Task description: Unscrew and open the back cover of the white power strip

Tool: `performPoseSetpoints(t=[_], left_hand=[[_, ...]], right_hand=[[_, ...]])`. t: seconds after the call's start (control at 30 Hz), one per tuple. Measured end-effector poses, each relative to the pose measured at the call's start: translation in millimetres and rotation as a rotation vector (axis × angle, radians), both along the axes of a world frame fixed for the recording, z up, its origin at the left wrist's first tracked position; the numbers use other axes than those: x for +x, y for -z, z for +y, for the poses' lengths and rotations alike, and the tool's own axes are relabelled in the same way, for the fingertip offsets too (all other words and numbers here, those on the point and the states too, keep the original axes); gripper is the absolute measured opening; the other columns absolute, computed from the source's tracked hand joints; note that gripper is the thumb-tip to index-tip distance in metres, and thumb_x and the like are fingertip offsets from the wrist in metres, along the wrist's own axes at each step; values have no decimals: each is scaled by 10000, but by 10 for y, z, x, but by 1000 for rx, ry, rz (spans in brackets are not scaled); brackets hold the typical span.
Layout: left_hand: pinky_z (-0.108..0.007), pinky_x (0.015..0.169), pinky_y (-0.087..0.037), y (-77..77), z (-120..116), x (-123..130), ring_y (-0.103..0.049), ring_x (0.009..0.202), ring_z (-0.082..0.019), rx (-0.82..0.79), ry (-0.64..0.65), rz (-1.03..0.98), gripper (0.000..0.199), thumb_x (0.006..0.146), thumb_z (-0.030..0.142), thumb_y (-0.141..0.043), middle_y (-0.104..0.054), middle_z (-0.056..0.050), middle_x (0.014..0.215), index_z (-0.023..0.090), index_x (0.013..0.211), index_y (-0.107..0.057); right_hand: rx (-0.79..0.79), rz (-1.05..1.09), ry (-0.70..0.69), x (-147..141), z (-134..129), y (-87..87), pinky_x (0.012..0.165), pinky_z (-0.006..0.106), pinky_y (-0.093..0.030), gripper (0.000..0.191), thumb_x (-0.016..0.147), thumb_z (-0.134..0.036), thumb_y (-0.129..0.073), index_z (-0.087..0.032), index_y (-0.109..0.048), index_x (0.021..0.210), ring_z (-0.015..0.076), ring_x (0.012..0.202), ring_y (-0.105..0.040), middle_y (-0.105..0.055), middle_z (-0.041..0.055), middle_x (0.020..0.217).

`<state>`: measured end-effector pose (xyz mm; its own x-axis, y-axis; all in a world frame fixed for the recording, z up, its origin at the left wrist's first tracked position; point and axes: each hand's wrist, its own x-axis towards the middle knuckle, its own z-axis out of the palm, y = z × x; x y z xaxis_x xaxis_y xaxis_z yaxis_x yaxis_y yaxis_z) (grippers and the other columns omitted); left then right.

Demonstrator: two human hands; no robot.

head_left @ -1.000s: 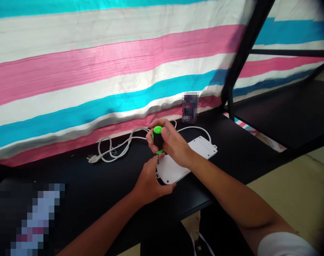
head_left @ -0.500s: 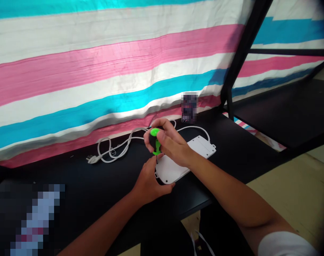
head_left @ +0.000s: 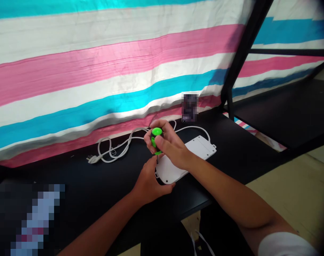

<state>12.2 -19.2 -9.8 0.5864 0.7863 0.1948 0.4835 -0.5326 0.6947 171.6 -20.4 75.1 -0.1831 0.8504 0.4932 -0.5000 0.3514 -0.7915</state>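
Observation:
A white power strip (head_left: 172,169) lies underside up on the black table, with small dark screw holes near its edges. My right hand (head_left: 171,145) is wrapped round the green and black handle of a screwdriver (head_left: 157,132), held upright. Its shaft points down at the strip's left end; the tip is partly hidden by my fingers. My left hand (head_left: 149,181) grips that same end of the strip, thumb along the near side and fingers at the far side.
A white cable (head_left: 126,149) with a plug (head_left: 92,159) lies looped behind and left. A phone (head_left: 190,107) leans against the striped sheet (head_left: 97,81) at the back. A black metal frame (head_left: 238,53) stands right. A pixelated object (head_left: 39,220) is at lower left.
The screwdriver handle has turned within my right hand, whose fingers have shifted slightly. My left hand and the power strip have stayed in place.

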Motion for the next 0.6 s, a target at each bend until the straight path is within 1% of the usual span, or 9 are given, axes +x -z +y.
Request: performPoseSetpoints(t=[0.07,0.1,0.17,0.23,0.27,0.33,0.43,0.5,0.6], left_hand=[[-542,984,-516,-10,-1,1,-606,1164,-365,-33,-4,4,829,612,420,-861,-621,-156,1271,168,1314,-500],[-542,983,-518,-14,-2,1,-606,1164,-366,-39,-2,7,827,610,420,-862,-622,-156,1270,168,1312,-504],[-553,1012,-503,-18,-1,1,-589,1201,-376,-24,-2,9,863,609,418,-861,-611,-161,1301,169,1345,-487],[-565,1055,-473,-12,2,0,-562,1253,-387,2,-1,10,913,610,416,-860,-591,-169,1348,173,1392,-455],[-570,1069,-460,-7,3,0,-552,1269,-390,14,-1,8,931,609,418,-861,-584,-172,1363,175,1404,-443],[-571,1080,-451,3,5,2,-546,1276,-389,18,1,9,938,607,425,-865,-579,-177,1373,170,1404,-441],[-553,1051,-476,12,8,9,-568,1236,-378,-6,0,14,886,599,425,-872,-593,-176,1341,153,1346,-481],[-545,1053,-475,16,9,11,-566,1238,-370,-2,3,11,882,601,417,-873,-593,-169,1342,156,1345,-479],[-554,1107,-427,17,5,7,-528,1300,-362,23,20,-17,950,617,398,-867,-559,-160,1405,174,1422,-416]], right_hand=[[21,-24,18,-2,-1,-2,677,248,-465,393,897,-440,-725,-256,-431,1082,92,736,-533,-585,-14,960],[21,-50,10,3,-7,-15,691,256,-475,363,904,-443,-713,-246,-454,1064,102,771,-553,-594,3,995],[1,-93,-22,20,-19,-48,705,269,-480,306,943,-482,-642,-222,-532,1060,119,824,-572,-589,33,1036],[-20,-98,-49,35,-23,-67,693,271,-466,334,980,-521,-561,-206,-588,1086,120,818,-559,-570,41,1018],[-25,-80,-52,37,-21,-66,678,268,-454,350,991,-532,-536,-210,-585,1118,116,797,-548,-562,34,994],[-14,-28,-31,30,-13,-52,646,257,-431,348,986,-538,-551,-234,-520,1153,102,748,-528,-558,8,944],[4,-23,38,11,-3,-38,632,240,-435,390,918,-512,-676,-258,-429,1080,89,709,-526,-562,-27,889],[21,-59,46,13,-3,-49,662,253,-462,368,917,-513,-675,-244,-452,1034,97,740,-554,-574,-11,907],[44,-53,23,36,-6,-72,687,273,-466,308,996,-523,-534,-217,-540,1031,111,776,-563,-582,26,947]])
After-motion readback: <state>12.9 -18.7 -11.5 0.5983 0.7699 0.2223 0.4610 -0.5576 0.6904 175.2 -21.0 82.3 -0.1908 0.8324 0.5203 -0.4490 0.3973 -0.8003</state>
